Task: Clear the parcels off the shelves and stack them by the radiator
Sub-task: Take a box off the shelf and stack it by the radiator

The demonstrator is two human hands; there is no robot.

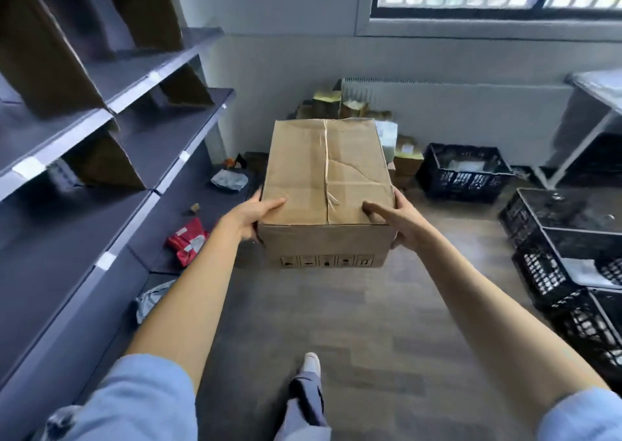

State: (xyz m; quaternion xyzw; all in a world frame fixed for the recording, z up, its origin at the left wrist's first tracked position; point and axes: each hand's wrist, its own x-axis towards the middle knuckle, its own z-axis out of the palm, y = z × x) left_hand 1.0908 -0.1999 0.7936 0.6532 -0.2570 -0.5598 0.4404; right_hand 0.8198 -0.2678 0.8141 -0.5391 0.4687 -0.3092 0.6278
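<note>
A large brown cardboard box (328,184) with a taped, creased top is carried in front of me above the floor. My left hand (254,216) grips its near left corner, thumb lying on the top. My right hand (395,218) grips the near right corner, thumb also on top. A pile of small parcels (336,105) lies on the floor against the white radiator (454,102) under the window, partly hidden behind the box. On the grey shelves (111,184) to my left lie a red parcel (186,240) and a grey mailer bag (229,181).
Black plastic crates (462,171) stand on the floor to the right, with more stacked crates (565,252) nearer me. A table leg (582,147) slants at the far right. Brown dividers stand on the upper shelves. Wood floor stretches ahead; my foot (309,363) is below.
</note>
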